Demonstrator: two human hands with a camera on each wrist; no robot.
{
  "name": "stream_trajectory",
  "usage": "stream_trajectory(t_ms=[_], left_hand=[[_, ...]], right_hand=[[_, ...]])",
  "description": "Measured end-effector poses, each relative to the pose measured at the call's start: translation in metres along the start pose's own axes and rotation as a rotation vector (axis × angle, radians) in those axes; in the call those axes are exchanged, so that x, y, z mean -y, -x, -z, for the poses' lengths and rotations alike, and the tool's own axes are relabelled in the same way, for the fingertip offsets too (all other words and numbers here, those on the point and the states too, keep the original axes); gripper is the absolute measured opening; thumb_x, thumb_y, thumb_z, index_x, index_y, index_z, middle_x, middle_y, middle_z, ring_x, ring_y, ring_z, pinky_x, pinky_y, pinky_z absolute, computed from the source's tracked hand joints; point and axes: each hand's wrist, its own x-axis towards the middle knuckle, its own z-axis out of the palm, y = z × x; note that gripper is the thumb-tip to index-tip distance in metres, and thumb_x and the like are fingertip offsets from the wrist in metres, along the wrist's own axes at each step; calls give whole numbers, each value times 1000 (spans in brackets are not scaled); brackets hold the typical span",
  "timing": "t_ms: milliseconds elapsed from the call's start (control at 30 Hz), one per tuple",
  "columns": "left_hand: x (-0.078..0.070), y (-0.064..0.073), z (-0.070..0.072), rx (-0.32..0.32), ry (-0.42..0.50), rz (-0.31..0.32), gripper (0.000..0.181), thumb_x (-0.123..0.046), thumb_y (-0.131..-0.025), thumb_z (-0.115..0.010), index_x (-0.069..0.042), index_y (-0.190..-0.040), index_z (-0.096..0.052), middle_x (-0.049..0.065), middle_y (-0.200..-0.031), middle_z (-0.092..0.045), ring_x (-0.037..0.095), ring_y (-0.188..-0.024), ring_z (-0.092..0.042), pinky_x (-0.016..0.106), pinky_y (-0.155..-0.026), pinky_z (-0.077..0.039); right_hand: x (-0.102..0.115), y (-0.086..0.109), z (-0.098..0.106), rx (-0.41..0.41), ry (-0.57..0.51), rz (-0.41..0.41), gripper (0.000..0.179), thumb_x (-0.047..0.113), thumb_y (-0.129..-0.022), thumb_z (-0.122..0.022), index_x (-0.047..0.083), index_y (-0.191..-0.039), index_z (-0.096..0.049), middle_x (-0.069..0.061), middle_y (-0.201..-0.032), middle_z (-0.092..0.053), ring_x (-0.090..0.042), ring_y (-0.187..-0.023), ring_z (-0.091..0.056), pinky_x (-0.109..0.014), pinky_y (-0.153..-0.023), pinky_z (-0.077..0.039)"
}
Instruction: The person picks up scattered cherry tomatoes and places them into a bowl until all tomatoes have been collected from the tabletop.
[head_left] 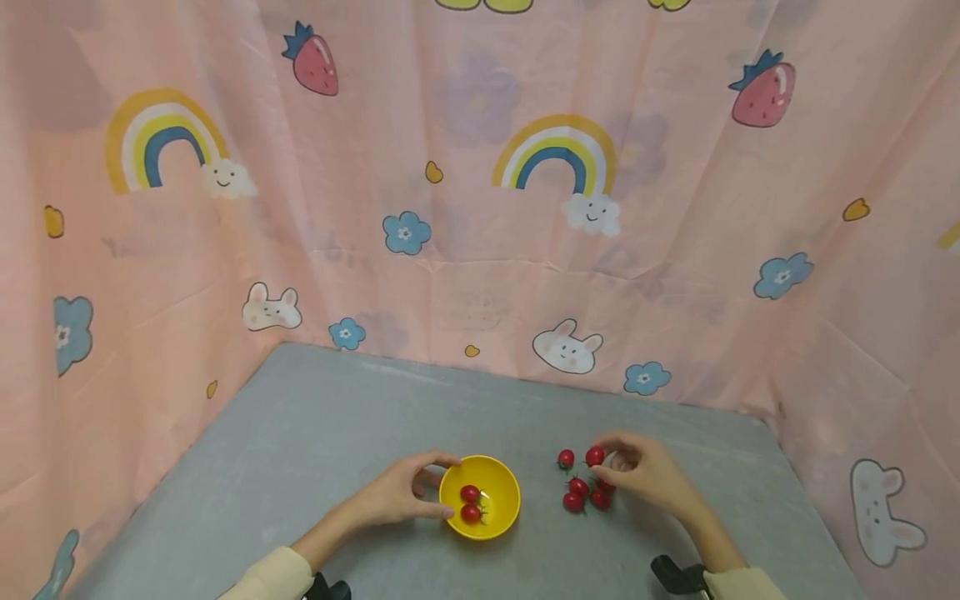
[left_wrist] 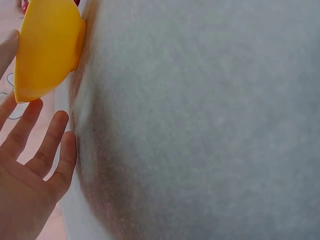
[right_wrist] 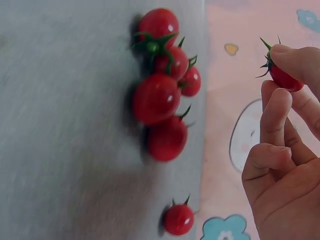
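Observation:
My left hand [head_left: 393, 492] holds the yellow bowl [head_left: 506, 500] at its left side, thumb on the near rim and index finger on the far rim. In the left wrist view the other fingers [left_wrist: 47, 150] spread free beside the bowl [left_wrist: 47, 50]. Two red cherry tomatoes [head_left: 470, 513] with green stems lie inside the bowl. Off to the right, my right hand [head_left: 648, 475] pinches one cherry tomato [right_wrist: 285, 79] between thumb and index finger, raised off the table. Below and beside that hand lie several loose cherry tomatoes [right_wrist: 156, 99], some touching each other.
The grey table [head_left: 360, 417] carries the bowl and the tomatoes. A pink curtain [head_left: 465, 300] printed with rainbows and rabbits hangs along its back and both sides. A single tomato [head_left: 566, 458] sits a little apart from the cluster, on its far left.

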Motion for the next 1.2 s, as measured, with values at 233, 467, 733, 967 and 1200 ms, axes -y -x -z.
stream_trajectory(t_ms=[233, 467, 733, 967, 1200], left_hand=[[0, -2, 0, 2, -19, -11, 56, -25, -88, -83, -20, -138, -59, 0, -139, -58, 17, -111, -64, 36, -88, -54], [1, -4, 1, 12, -19, -7, 55, -26, -88, -83, -22, -138, -59, -2, -138, -58, 15, -111, -64, 34, -87, -54], [-1, -1, 2, 19, -5, -30, 55, -23, -88, -83, -18, -138, -59, 3, -139, -58, 19, -111, -64, 38, -88, -54], [1, -2, 1, 22, -12, -35, 55, -24, -89, -82, -19, -138, -59, 2, -138, -58, 17, -111, -64, 34, -87, -54], [0, -1, 1, 19, -23, -33, 56, -26, -89, -82, -19, -139, -58, 3, -139, -58, 17, -112, -64, 35, -86, -54]], right_hand=[[15, -9, -9, 21, -1, 44, 28, 15, -87, -83, 6, -111, -71, -2, -88, -65, -17, -67, -57, -26, -53, -47], [26, -19, -22, 44, -33, 73, 26, 15, -86, -84, 11, -108, -73, 0, -89, -65, -18, -69, -57, -25, -54, -46], [38, -28, -44, 95, -51, 111, 23, 15, -87, -83, 13, -108, -73, 0, -87, -65, -18, -67, -56, -24, -57, -48], [53, -32, -58, 151, -65, 126, 24, 18, -88, -83, 14, -110, -73, 3, -94, -68, -18, -69, -57, -25, -60, -49], [64, -35, -68, 216, -105, 116, 27, 18, -89, -82, 9, -112, -72, 3, -100, -68, -21, -74, -59, -27, -64, -51]])
